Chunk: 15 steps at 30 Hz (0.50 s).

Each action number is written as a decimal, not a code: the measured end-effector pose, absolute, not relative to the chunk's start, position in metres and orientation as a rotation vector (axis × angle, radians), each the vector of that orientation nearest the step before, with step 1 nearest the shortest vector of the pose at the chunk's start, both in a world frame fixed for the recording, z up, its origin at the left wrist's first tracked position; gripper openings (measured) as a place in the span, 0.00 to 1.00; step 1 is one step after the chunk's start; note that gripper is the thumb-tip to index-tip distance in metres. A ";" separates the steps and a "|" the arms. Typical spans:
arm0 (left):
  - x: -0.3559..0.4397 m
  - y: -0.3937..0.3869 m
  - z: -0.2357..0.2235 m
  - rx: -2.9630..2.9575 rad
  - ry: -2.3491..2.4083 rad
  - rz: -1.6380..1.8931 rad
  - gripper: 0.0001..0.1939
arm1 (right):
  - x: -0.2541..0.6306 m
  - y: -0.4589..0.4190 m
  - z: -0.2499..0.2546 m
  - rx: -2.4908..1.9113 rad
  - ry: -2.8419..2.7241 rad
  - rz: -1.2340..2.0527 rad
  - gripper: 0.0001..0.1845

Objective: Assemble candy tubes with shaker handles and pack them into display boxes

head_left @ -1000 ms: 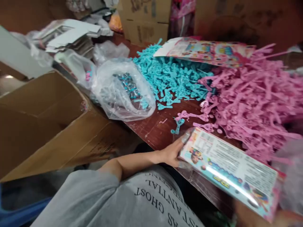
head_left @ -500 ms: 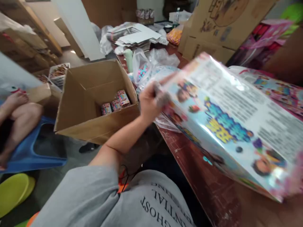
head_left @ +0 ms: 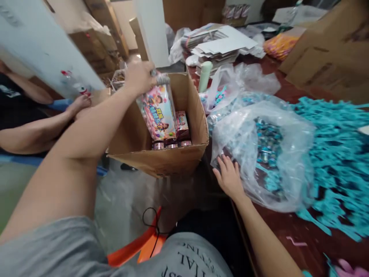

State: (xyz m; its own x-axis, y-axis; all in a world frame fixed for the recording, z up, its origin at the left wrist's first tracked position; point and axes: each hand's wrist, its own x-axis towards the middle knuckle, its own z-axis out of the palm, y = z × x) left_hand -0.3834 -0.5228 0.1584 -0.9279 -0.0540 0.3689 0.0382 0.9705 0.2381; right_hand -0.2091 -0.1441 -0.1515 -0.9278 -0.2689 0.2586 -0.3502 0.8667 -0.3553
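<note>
My left hand (head_left: 141,77) grips the top end of a colourful printed box (head_left: 159,113) in clear wrap. The box hangs tilted inside a large open cardboard carton (head_left: 161,163). Below and beside it in the carton sit several smaller printed boxes (head_left: 181,122). My right hand (head_left: 229,175) holds nothing; its fingers are spread on the edge of a clear plastic bag (head_left: 294,127) on the table. Small shiny blue pieces (head_left: 268,140) show in that bag.
Turquoise strips (head_left: 340,154) are heaped on the dark red table (head_left: 276,238). Behind stand a pale green bottle (head_left: 205,77), white card sheets (head_left: 225,40) and a brown carton (head_left: 319,65). Another person's arm (head_left: 57,123) is at left. An orange stool (head_left: 135,246) is below.
My left hand has carried the printed box from over the table leftward into the carton. My right hand has let go of it and now rests at the plastic bag. The view has turned left.
</note>
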 end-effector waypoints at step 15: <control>-0.531 -0.536 -0.132 0.348 -3.404 -0.576 0.14 | -0.212 -0.141 -0.151 0.468 -2.983 0.318 0.36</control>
